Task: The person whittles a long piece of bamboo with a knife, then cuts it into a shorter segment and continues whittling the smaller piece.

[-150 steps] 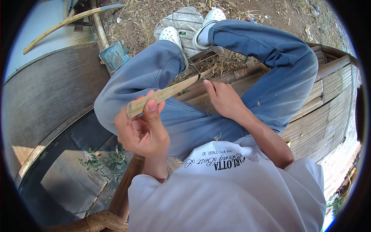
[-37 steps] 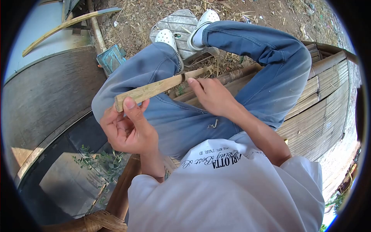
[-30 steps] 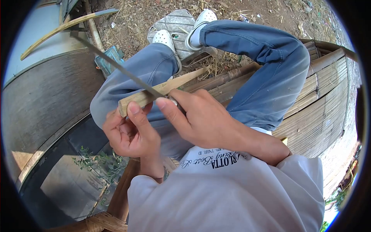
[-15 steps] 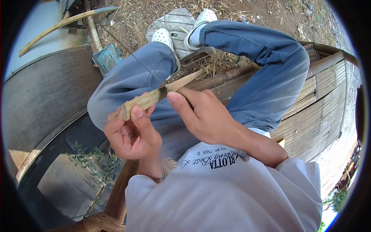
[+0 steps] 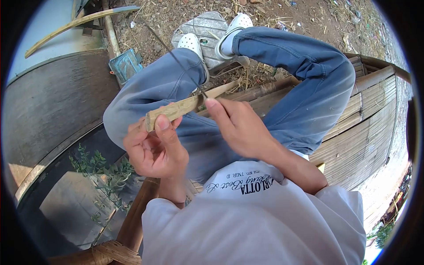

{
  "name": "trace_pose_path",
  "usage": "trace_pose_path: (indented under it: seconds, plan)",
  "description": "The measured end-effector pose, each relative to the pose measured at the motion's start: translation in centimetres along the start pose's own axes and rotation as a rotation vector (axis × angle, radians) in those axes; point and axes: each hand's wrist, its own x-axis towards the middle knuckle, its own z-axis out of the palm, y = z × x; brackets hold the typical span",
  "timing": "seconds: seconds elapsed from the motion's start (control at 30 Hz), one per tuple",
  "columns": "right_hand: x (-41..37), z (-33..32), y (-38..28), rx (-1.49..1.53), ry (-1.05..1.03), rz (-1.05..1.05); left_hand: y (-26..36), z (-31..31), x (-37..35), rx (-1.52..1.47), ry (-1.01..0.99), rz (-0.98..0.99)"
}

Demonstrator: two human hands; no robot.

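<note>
My left hand (image 5: 157, 148) pinches the near end of a pale, tapering strip of wood or bamboo (image 5: 179, 108) between thumb and fingers. The strip points away over my lap, its narrow end toward the upper right. My right hand (image 5: 236, 126) is closed around a knife, whose handle is hidden in the fist. Its long dark blade (image 5: 180, 64), seen almost edge-on, lies across the strip near the middle and reaches up and left over my leg. My right thumb rests close to where blade and strip meet.
I sit on a bamboo-slat bench (image 5: 362, 121). My shoes rest by a grey plastic slab (image 5: 205, 28) on littered soil. A blue plastic basket (image 5: 125, 65), a curved bamboo strip (image 5: 73, 27), a dark panel (image 5: 53, 106) and a leafy plant (image 5: 99, 170) are on the left.
My right hand and the knife have moved a little along the strip toward its narrow end. The blade has tilted, showing a wider dark side. My left hand keeps its hold.
</note>
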Motion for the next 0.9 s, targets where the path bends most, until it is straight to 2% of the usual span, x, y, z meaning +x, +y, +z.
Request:
trace_pose_path:
  seconds: [0.03, 0.13, 0.17, 0.23, 0.3, 0.4, 0.5, 0.53, 0.6, 0.63, 0.67, 0.77, 0.9]
  plan:
    - [-1.0, 0.4, -1.2, 0.069, -0.010, -0.106, 0.0, -0.2, 0.0, 0.007, -0.001, 0.004]
    - [-1.4, 0.5, -1.9, 0.059, -0.066, -0.148, 0.0, -0.5, 0.2, 0.069, -0.053, 0.020]
    - [-0.8, 1.0, -0.8, 0.007, 0.006, -0.123, 0.1, -0.3, 0.3, 0.069, -0.019, -0.012]
    - [1.3, 0.9, 2.8, -0.134, 0.034, 0.050, 0.1, -0.3, 0.4, 0.069, 0.018, -0.043]
    - [3.6, 0.9, 9.1, -0.214, 0.056, 0.197, -0.3, -0.7, 0.3, 0.066, 0.008, -0.001]
    - [4.8, -0.5, 12.4, -0.291, 0.031, 0.307, -0.1, -0.2, 0.1, 0.056, 0.033, -0.014]
    - [2.5, -0.4, 6.0, -0.163, 0.006, 0.229, -0.2, -0.2, 0.3, 0.062, 0.029, -0.022]
    - [1.1, 0.0, 3.2, -0.025, 0.019, 0.108, -0.1, 0.0, 0.3, 0.063, 0.026, -0.028]
    - [-1.6, 1.0, -0.4, 0.049, 0.007, -0.178, 0.2, 0.1, 0.3, 0.054, 0.023, -0.041]
    - [-2.4, 0.6, -2.1, 0.039, -0.097, -0.169, 0.2, 0.1, 0.1, 0.054, 0.019, -0.040]
    - [-2.4, 0.7, -2.0, 0.041, -0.094, -0.171, 0.2, 0.1, 0.0, 0.059, 0.045, -0.054]
    - [-1.0, 1.3, 0.9, -0.005, 0.014, -0.107, 0.1, 0.2, 0.6, 0.067, 0.082, -0.074]
    - [3.4, 0.3, 12.2, -0.329, 0.096, 0.247, 0.0, -0.1, 0.3, 0.093, 0.069, -0.042]
